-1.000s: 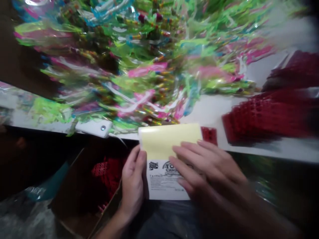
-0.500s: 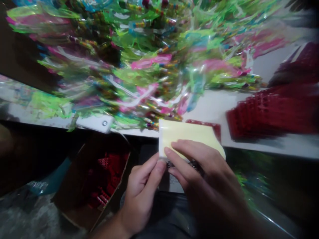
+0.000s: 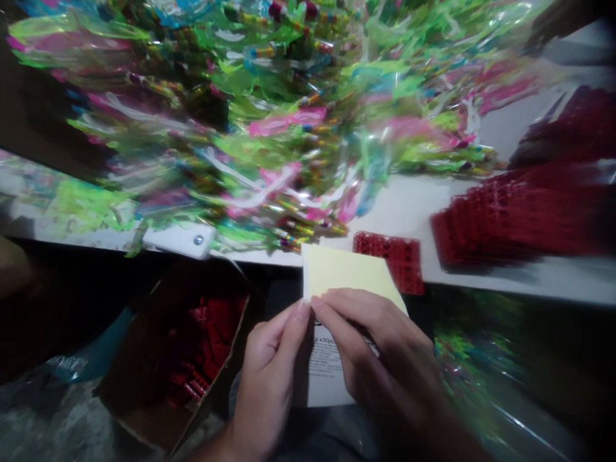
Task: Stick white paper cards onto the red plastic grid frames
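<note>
A pale yellow sheet [image 3: 351,269] is held up in front of me at the table's front edge. My left hand [image 3: 272,366] pinches its lower left corner between thumb and fingers. Close beside it, my right hand [image 3: 385,346] is closed at the same corner, its fingers lying over the sheet's lower edge. Below the hands hangs a white sheet with black print [image 3: 327,372], reading partly "x30pc"; whether it is joined to the yellow one I cannot tell. Behind the yellow sheet lies a red lattice plastic panel [image 3: 404,256], partly covered.
Colourful clear-plastic packets [image 3: 283,122] are heaped across the white table [image 3: 409,199]. A stack of red lattice panels [image 3: 491,224] stands right. A white device with a cable [image 3: 178,239] lies front left. Below are a cardboard box [image 3: 135,398] of red pieces and a shiny clear bag [image 3: 486,378].
The yellow sheet has come down, baring more of the red panel. More of the printed white sheet shows below my hands. My right fingers have drawn closer to my left thumb.
</note>
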Tool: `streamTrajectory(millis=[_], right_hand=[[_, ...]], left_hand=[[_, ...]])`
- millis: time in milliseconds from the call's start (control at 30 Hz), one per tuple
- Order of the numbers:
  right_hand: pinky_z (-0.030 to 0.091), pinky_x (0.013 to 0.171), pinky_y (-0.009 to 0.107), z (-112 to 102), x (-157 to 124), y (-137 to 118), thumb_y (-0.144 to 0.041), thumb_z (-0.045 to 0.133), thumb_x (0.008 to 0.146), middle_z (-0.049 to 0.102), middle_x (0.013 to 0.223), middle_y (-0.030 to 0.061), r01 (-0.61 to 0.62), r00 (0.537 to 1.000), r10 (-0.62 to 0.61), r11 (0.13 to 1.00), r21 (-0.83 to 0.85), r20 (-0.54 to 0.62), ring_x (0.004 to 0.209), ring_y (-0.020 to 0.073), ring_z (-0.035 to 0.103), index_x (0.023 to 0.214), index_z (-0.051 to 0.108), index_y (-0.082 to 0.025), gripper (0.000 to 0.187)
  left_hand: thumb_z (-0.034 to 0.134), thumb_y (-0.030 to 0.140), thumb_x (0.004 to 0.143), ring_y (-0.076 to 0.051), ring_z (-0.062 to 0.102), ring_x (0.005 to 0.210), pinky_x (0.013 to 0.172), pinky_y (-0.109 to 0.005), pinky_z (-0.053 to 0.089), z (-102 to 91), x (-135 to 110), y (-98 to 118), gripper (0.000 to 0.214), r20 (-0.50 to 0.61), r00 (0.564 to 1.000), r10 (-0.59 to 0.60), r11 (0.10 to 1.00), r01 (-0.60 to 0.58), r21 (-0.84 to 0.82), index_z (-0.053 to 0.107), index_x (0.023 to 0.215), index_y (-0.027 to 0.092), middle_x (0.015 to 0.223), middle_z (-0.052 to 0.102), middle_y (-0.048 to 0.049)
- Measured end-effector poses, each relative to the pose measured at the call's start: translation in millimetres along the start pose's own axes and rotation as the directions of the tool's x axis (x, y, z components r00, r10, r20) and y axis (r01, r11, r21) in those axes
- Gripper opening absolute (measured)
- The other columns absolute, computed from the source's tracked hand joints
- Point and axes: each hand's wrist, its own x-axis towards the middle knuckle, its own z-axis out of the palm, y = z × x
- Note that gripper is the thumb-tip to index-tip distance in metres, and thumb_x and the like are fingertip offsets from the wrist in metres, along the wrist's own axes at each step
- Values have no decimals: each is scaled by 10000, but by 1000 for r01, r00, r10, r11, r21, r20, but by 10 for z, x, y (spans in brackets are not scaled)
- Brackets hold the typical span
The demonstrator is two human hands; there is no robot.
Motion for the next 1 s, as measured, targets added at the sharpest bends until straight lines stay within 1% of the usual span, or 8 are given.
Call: streamTrajectory(millis=[233,367,533,600,700,867,933,1000], right_hand=[[616,1127,419,70,-64,74,-25,538,1008,787,1246,174,99,994,-102,993,-66,-44,1297,269,694,1321,716,-15,361],[607,1139,450,74,-59,101,-11,525,1003,780,1239,188,135,990,-136,990,-27,-34,1295,279,688,1290,716,7,345],[600,1011,387,129,-29,108,-71,628,1010,765,1131,103,-16,1000,16,999,-42,4,1116,216,688,1224,725,-140,245],[573,954,392,158,-14,111,-125,630,1036,742,1072,91,-77,996,78,996,-35,40,1046,222,663,1140,708,-160,134],[541,939,414,185,-8,115,-134,615,1040,722,1052,92,-74,994,74,997,-1,79,1012,235,635,1087,671,-154,75],[509,1150,425,134,-98,58,-33,510,1017,713,1086,78,48,999,-49,972,229,-3,1113,206,643,1100,641,-139,188],[503,1189,420,14,-167,35,-63,472,1058,684,1045,43,-36,995,65,934,355,-71,1083,180,663,1069,610,-187,187],[565,1128,433,-213,-242,55,-167,460,1105,634,939,7,-170,969,227,902,397,-101,980,179,686,1013,557,-255,159]], left_hand=[[838,565,887,-109,537,604,563,-166,477,30,22,28,408,-53,996,-67,997,65,-40,780,762,181,678,672,-5],[830,559,900,-98,517,619,590,-158,465,17,66,36,397,-51,994,-98,994,95,-49,761,785,186,692,657,8],[791,599,911,-127,531,668,592,-179,455,-16,112,25,474,-22,999,-45,998,46,45,705,724,172,675,621,1],[772,614,912,-132,517,682,599,-190,450,-27,139,6,503,-37,999,-26,992,30,119,682,703,165,696,620,-6],[769,639,882,-137,497,678,592,-203,439,-66,207,-19,532,-107,994,-18,976,40,214,653,674,163,692,604,-9],[860,724,703,-185,578,650,523,-232,458,-329,353,-26,587,-199,970,-139,966,177,186,736,753,153,666,675,-37],[895,744,637,-192,589,601,485,-240,450,-504,402,-77,632,-247,950,-189,957,235,172,762,794,147,627,682,-36],[909,754,614,-201,613,590,488,-251,472,-683,442,-196,658,-266,943,-199,950,252,183,777,827,146,640,709,-42]])
